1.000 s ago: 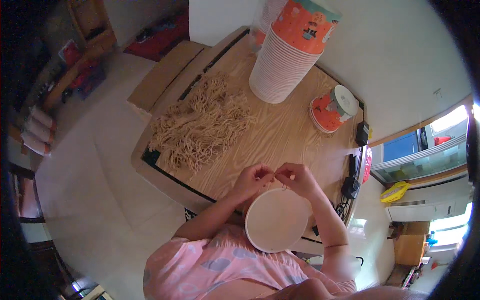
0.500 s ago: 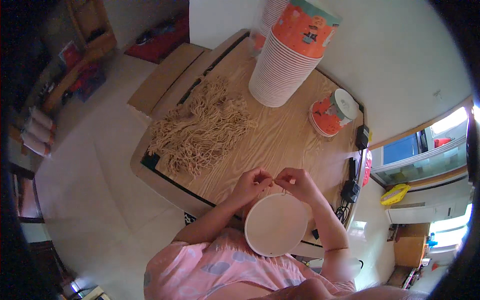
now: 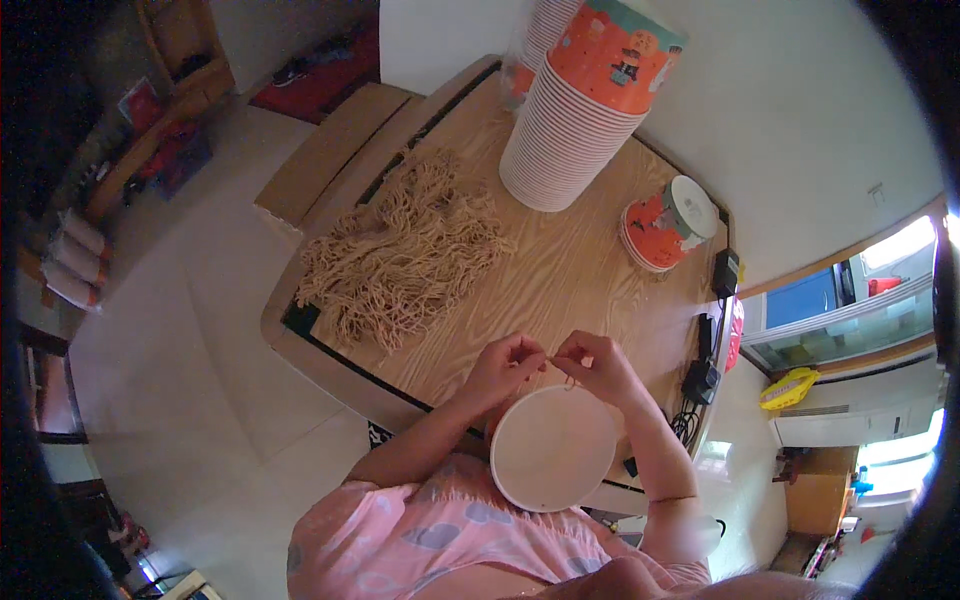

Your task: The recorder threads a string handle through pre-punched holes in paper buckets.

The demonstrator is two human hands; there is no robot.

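Note:
A paper bucket (image 3: pixel 553 455), white inside, leans against my front at the table's near edge, its mouth facing up. Just beyond its far rim, my left hand (image 3: pixel 508 365) is closed in a pinch on a thin tan cord. Close beside it, my right hand (image 3: pixel 596 368) pinches the same cord, and the fingertips of both hands nearly meet. A small loop of the cord (image 3: pixel 570 382) hangs under my right fingers at the bucket's rim. Farther left on the table lies a loose heap of tan cords (image 3: pixel 410 255).
A tall stack of orange-and-white paper buckets (image 3: pixel 575 140) stands at the far side. Right of it sits a short orange bucket stack (image 3: pixel 668 225), upside down. Black power adapters (image 3: pixel 700 380) and cables line the table's right edge. A cardboard flap (image 3: pixel 335 155) lies beyond the left edge.
Both hands stay at almost the same place, pinching the cord. The view has shifted very slightly; the bucket has hardly moved.

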